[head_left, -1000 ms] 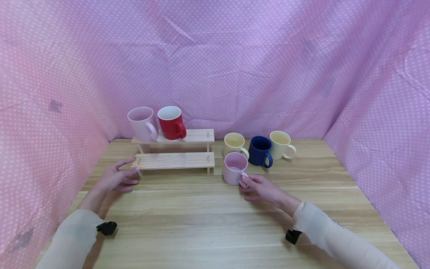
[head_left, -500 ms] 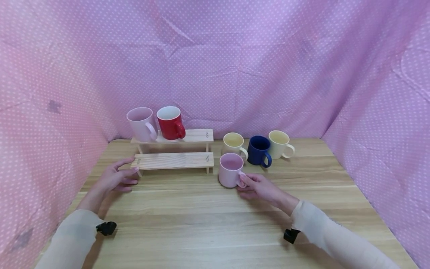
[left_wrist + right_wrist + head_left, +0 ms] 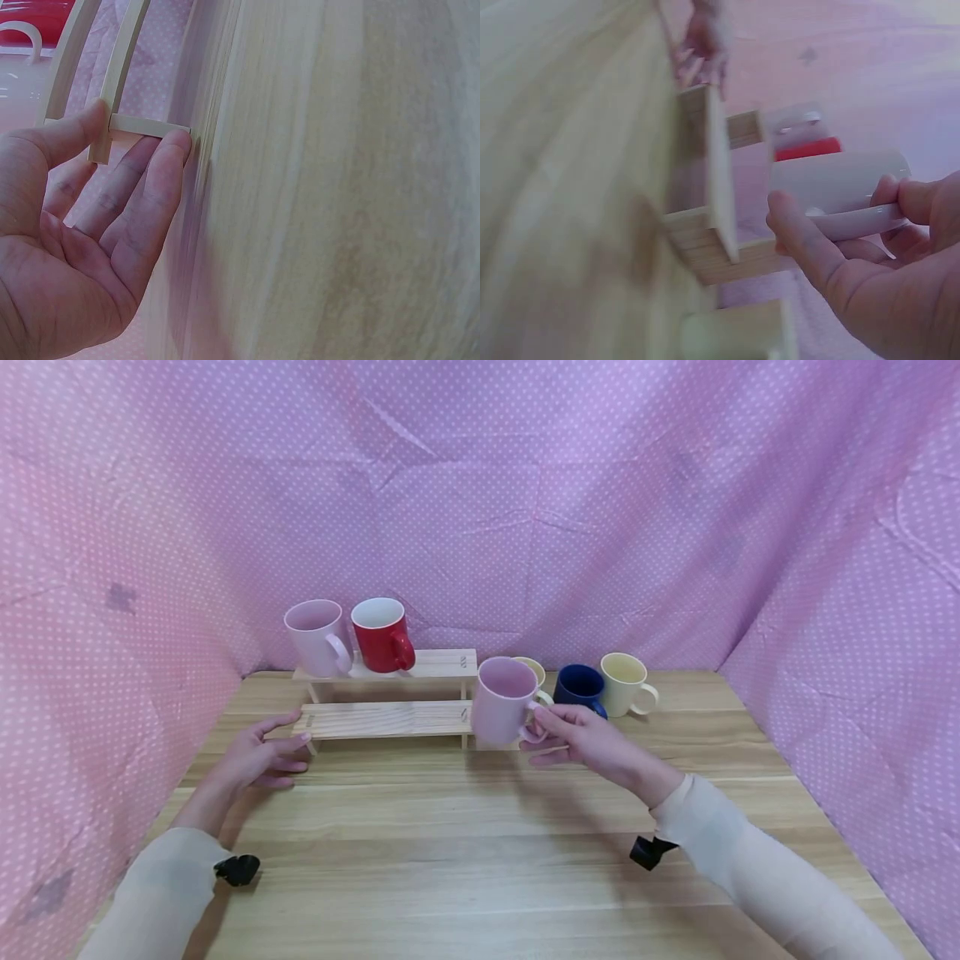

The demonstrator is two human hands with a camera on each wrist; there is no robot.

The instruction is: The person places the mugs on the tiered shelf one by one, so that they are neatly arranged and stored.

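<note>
In the head view, a pink mug (image 3: 504,703) hangs above the table beside the right end of a two-tier wooden shelf (image 3: 386,719). My right hand (image 3: 592,745) pinches its handle, thumb and fingers on either side, also plain in the right wrist view on the pale mug (image 3: 840,180). My left hand (image 3: 255,756) holds the left end of the lower tier. Seen from the left wrist, the thumb lies on the board (image 3: 118,75) and other fingers touch its short leg (image 3: 150,127). Another pink mug (image 3: 318,639) and a red mug (image 3: 381,635) stand on the upper tier.
Right of the shelf stand a cream mug (image 3: 531,668), partly hidden behind the held mug, a dark blue mug (image 3: 579,685) and a second cream mug (image 3: 624,685). Pink dotted cloth (image 3: 480,510) hangs around the wooden table (image 3: 420,852).
My right hand has brought the pink mug slightly left, then lifted it off the table towards the shelf's right end. My left hand stays at the shelf's left end.
</note>
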